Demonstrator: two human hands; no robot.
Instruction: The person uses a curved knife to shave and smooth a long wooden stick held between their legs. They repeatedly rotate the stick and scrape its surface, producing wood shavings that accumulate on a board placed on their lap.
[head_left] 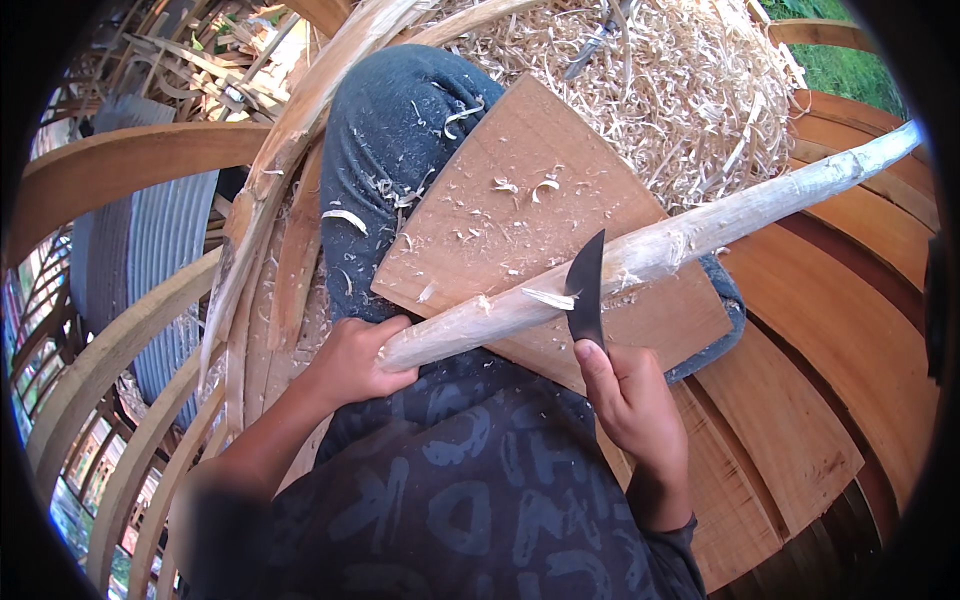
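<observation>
A long peeled wooden pole [660, 250] slants across my lap, its far end rising to the upper right. My left hand [362, 362] is wrapped round the near end of the pole. In my right hand [632, 402] is a knife [586, 292] with a dark curved blade; the fingers are closed round its handle, which they hide. The blade stands against the middle of the pole, beside a curled shaving [548, 299]. Under the pole, a flat wooden board [520, 190] lies over my legs with loose shavings on it.
A big heap of wood shavings [690, 90] lies beyond the board, with a slim tool [592, 48] on it. Curved wooden ribs [130, 335] stand at the left, near corrugated sheets [175, 270]. Wide curved planks [820, 330] run along the right. A rough split timber [262, 200] lies beside my left knee.
</observation>
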